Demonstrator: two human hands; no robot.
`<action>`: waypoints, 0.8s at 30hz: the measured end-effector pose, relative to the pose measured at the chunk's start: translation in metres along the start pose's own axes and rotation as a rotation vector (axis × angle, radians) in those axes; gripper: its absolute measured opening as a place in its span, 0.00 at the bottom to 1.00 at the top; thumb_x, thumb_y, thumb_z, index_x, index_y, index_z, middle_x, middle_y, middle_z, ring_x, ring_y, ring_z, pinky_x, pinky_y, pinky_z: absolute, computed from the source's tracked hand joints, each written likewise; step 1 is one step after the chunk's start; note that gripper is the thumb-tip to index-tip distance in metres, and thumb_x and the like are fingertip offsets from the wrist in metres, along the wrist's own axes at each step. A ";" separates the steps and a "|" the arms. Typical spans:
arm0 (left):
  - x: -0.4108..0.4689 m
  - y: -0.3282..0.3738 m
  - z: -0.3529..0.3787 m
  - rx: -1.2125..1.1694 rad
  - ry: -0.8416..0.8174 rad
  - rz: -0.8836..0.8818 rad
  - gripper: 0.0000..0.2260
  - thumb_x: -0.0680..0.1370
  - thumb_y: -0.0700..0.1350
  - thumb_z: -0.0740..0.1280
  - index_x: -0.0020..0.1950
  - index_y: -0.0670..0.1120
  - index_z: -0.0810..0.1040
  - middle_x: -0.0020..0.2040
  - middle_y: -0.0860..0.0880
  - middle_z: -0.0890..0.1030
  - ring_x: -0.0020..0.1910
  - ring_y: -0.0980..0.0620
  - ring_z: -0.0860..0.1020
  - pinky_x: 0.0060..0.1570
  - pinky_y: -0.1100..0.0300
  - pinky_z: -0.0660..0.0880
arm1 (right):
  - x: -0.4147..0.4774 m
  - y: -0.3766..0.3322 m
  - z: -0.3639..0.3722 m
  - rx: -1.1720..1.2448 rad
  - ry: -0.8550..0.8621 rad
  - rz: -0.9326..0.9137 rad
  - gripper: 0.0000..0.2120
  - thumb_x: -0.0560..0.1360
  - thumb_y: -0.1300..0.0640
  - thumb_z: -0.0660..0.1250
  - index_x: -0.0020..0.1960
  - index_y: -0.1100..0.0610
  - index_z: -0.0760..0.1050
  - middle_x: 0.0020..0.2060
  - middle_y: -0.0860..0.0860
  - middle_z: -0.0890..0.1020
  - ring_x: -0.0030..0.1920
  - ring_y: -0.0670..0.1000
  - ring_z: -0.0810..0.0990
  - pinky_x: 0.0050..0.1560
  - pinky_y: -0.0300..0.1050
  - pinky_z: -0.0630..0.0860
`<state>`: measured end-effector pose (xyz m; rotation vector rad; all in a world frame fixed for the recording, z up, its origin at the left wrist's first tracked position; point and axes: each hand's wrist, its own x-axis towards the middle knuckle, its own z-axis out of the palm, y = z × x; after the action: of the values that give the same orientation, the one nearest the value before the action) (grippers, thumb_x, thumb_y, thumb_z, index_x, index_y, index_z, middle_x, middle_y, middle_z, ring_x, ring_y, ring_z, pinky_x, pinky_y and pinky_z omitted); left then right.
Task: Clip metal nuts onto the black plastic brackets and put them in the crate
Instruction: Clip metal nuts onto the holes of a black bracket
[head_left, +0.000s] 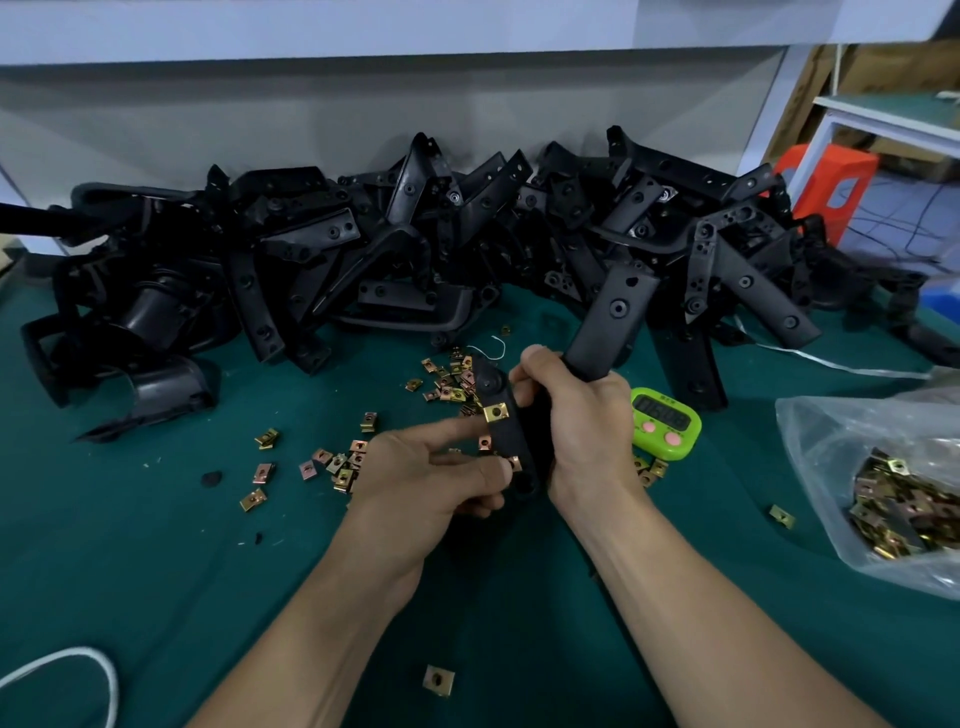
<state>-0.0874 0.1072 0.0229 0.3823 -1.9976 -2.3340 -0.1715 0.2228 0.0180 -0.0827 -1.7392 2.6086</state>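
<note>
My right hand (576, 421) grips a black plastic bracket (613, 317) around its bend, one arm pointing up and away, the other arm (506, 441) pointing down toward me. One brass-coloured metal nut (495, 412) is clipped on the lower arm's edge. My left hand (431, 467) pinches another metal nut (513, 462) between thumb and fingers against the same arm, lower down. Loose nuts (343, 465) lie scattered on the green mat. No crate is in view.
A long heap of black brackets (363, 249) fills the back of the table. A green digital timer (666, 423) sits just right of my right hand. A clear plastic bag of nuts (893, 499) lies at the right edge. A white cord (78, 670) loops at bottom left.
</note>
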 end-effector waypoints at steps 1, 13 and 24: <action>0.000 0.000 0.000 0.014 -0.012 0.014 0.18 0.70 0.29 0.75 0.52 0.50 0.86 0.32 0.42 0.83 0.29 0.50 0.80 0.31 0.63 0.78 | -0.001 0.001 0.001 -0.017 -0.008 0.000 0.15 0.75 0.58 0.71 0.29 0.59 0.79 0.28 0.55 0.77 0.32 0.55 0.76 0.40 0.51 0.72; -0.001 0.007 -0.006 0.002 -0.217 0.187 0.27 0.61 0.34 0.81 0.57 0.54 0.86 0.33 0.40 0.84 0.30 0.52 0.79 0.34 0.64 0.76 | -0.016 -0.002 0.005 0.080 -0.080 0.222 0.21 0.73 0.60 0.73 0.23 0.53 0.75 0.23 0.50 0.75 0.23 0.50 0.74 0.26 0.40 0.72; 0.007 0.009 -0.011 -0.172 -0.306 0.111 0.29 0.68 0.36 0.79 0.69 0.44 0.79 0.40 0.42 0.85 0.38 0.51 0.80 0.44 0.61 0.79 | -0.016 -0.011 0.005 0.202 -0.100 0.438 0.17 0.74 0.54 0.74 0.27 0.53 0.80 0.27 0.50 0.77 0.25 0.51 0.76 0.27 0.44 0.73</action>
<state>-0.0929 0.0934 0.0285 -0.0990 -1.8500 -2.5949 -0.1562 0.2217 0.0307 -0.3782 -1.6279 3.1314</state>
